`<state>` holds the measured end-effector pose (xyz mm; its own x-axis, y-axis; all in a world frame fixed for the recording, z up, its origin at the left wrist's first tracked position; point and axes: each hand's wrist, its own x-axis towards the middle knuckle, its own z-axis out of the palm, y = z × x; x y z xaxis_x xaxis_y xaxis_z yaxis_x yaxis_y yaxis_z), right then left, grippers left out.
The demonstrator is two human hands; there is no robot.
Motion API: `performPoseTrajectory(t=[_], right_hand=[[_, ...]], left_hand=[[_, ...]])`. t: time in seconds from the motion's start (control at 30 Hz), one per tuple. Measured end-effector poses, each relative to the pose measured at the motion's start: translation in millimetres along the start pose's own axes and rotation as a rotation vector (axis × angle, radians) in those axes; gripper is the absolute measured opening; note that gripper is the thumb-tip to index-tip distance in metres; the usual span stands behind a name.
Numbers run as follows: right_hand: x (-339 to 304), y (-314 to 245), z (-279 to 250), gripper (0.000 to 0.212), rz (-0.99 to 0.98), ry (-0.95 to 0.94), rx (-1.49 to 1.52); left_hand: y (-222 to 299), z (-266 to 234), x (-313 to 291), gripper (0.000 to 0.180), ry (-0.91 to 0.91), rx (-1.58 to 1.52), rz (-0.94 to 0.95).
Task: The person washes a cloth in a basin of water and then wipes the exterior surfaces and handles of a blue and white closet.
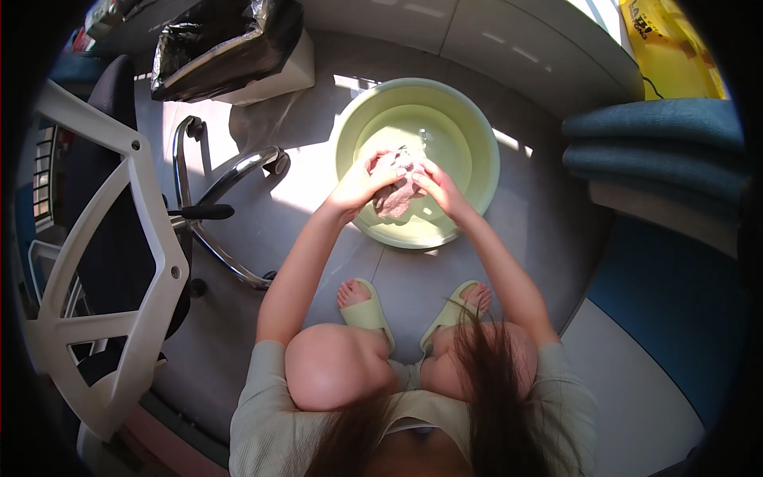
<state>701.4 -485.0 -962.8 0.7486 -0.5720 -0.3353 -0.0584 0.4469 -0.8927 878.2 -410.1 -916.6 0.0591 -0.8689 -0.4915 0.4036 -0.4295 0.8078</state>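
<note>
A pale green basin (485, 151) stands on the floor in front of my feet, with what looks like clear water in it. Over the basin I hold a bunched, wet-looking pinkish cloth (393, 199) between both hands. My left hand (362, 187) is closed on its left side, the fingers curled over the upper folds. From the right, my right hand (439, 189) grips the cloth with thumb and fingers. One end of the cloth hangs down toward me. Bright sunlight washes out the upper folds, and some fingertips are hidden in the fabric.
To the left is a white-framed office chair (151, 238) with a chrome wheeled base (238, 171). A bin lined with a black bag (230, 56) stands at the far left. Folded blue cushions (652, 143) and a yellow bag (668, 48) are at right. My green slippers (368, 314) are near the basin.
</note>
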Motion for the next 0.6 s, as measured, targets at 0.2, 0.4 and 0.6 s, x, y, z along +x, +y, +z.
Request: performPoseTrajectory(t=[0.2, 0.4, 0.6], right_hand=[[16, 26, -21, 0.040, 0.195, 0.153, -0.127], [32, 43, -46, 0.029, 0.109, 0.159, -0.821], [41, 42, -37, 0.024, 0.246, 0.109, -1.580]], left_hand=[[-53, -23, 39, 0.032, 0.147, 0.065, -0.113], [-95, -25, 70, 0.031, 0.122, 0.890, 0.026], [-139, -29, 74, 0.048, 0.308, 1.670, 0.540]])
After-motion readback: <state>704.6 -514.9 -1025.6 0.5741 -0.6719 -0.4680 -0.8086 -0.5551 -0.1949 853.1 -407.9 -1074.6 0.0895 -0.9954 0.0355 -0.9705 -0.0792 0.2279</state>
